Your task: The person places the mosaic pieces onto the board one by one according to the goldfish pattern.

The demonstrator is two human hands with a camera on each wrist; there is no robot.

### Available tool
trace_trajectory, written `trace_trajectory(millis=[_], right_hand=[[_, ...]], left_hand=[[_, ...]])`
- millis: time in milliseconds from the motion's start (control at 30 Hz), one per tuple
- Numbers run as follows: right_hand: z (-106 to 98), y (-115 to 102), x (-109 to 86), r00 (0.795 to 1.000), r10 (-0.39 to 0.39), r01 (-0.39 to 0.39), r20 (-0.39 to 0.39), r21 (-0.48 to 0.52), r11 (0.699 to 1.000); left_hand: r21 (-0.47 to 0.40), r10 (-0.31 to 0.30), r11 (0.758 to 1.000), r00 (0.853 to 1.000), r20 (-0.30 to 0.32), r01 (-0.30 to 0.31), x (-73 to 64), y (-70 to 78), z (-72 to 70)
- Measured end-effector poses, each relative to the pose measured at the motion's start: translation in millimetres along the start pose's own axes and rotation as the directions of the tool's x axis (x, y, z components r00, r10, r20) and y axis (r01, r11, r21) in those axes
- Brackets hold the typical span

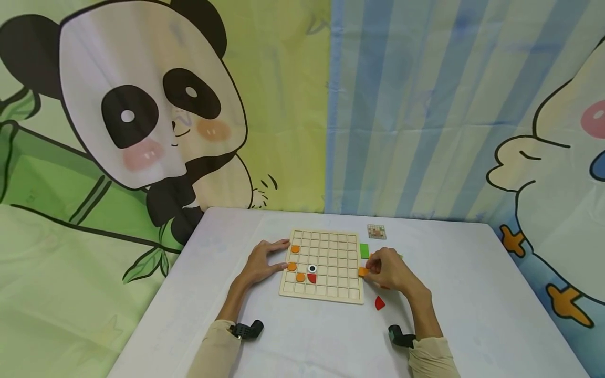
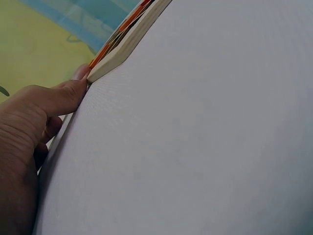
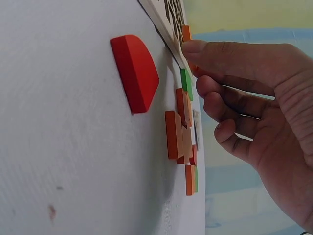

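A pale wooden board [image 1: 326, 291] with a grid of square cells lies on the white table. My left hand [image 1: 261, 264] touches its left edge, thumb and forefinger spread apart. In the left wrist view the thumb [image 2: 68, 95] rests at a corner of the board. My right hand [image 1: 391, 269] pinches an orange piece [image 1: 362, 271] over the board's right edge; in the right wrist view the orange piece [image 3: 186, 33] shows past the thumb. On the board are several orange pieces [image 1: 300, 277], a white disc with a black centre [image 1: 312, 268] and a red quarter-round piece [image 1: 312, 279].
Right of the board lie a green square [image 1: 364, 251] and a loose red piece [image 1: 379, 303]. Several orange, red and green blocks [image 3: 173, 134] lie near the right hand, partly hidden by it in the head view. A small patterned card [image 1: 376, 231] lies farther back. Printed cloth hangs behind the table.
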State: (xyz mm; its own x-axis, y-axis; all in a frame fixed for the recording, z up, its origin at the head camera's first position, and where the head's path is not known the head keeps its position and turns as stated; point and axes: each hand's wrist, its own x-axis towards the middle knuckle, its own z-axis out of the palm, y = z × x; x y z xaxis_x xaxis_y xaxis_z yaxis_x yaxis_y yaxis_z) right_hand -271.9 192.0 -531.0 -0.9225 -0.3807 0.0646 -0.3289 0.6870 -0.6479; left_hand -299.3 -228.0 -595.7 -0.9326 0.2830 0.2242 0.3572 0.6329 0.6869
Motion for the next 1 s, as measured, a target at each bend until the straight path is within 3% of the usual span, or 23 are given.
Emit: trace_trajectory(millis=[333, 600, 767, 1000], right_hand=[[7, -7, 4.3, 0.996, -0.085, 0.084, -0.038, -0.030, 0.996], [16, -10, 9.5, 0.995, -0.081, 0.080, -0.049, -0.032, 0.996], [24, -14, 12.2, 0.998, -0.036, 0.035, -0.045, -0.015, 0.999], [32, -20, 15.0, 0.998, -0.053, 0.053, -0.041, -0.008, 0.999]], left_hand=[[0.004, 0.011, 1.000, 1.000, 0.000, -0.011, -0.6, -0.3, 0.2], [0.013, 0.018, 1.000, 1.000, 0.008, -0.018, 0.1, 0.3, -0.4], [0.021, 0.012, 1.000, 1.000, 0.011, -0.012, 0.6, -0.6, -0.1], [0.007, 0.006, 1.000, 1.000, 0.012, -0.007, 0.8, -1.0, -0.6]])
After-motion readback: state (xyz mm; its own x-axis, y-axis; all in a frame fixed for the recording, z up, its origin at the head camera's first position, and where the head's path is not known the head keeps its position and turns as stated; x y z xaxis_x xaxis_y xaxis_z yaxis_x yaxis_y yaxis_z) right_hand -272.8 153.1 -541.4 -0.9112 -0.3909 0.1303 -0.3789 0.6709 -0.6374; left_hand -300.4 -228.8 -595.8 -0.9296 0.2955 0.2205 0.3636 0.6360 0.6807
